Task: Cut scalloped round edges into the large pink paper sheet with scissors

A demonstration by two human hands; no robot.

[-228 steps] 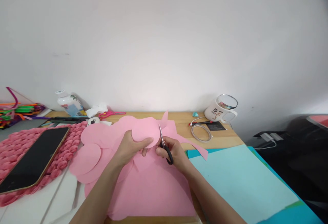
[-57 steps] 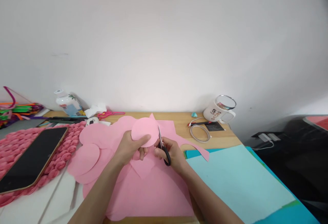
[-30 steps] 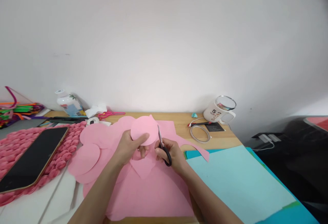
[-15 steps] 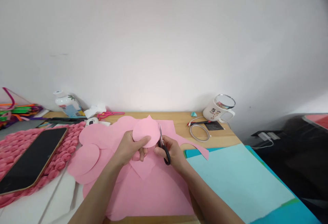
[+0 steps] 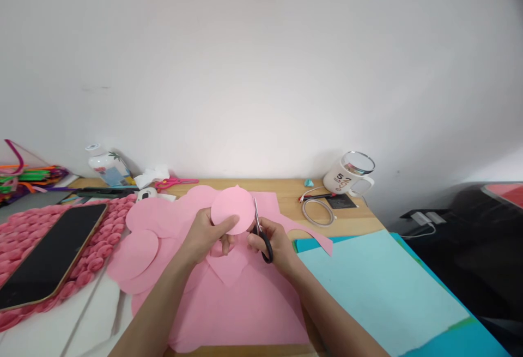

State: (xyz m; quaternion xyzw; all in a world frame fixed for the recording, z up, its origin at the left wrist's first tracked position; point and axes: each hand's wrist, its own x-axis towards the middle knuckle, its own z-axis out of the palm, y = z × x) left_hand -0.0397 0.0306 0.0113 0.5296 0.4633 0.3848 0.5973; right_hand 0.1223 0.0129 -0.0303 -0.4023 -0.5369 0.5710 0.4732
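Observation:
My left hand (image 5: 210,233) pinches a round pink paper (image 5: 232,205), its thumb on top and its fingers beneath. In my right hand (image 5: 272,242) is a pair of scissors (image 5: 266,245) with black handles, its narrow blades pointing up beside the right edge of the round paper. Below both hands spreads a large pink paper sheet (image 5: 253,313). Several pink paper circles (image 5: 137,253) overlap to the left, and a curved pink offcut (image 5: 314,235) lies to the right. Part of the blades is hard to make out against the paper.
A phone (image 5: 53,253) rests on a pink braided mat (image 5: 92,248) at left. Pink scissors (image 5: 175,182) and a white bottle (image 5: 108,165) stand or lie near the wall. At right are a white mug (image 5: 347,174), a coiled cable (image 5: 317,212) and light blue sheets (image 5: 379,286).
Both hands stay nearly in place. The pointed bit of paper showing above the round paper looks smaller, and the round paper has shifted very slightly.

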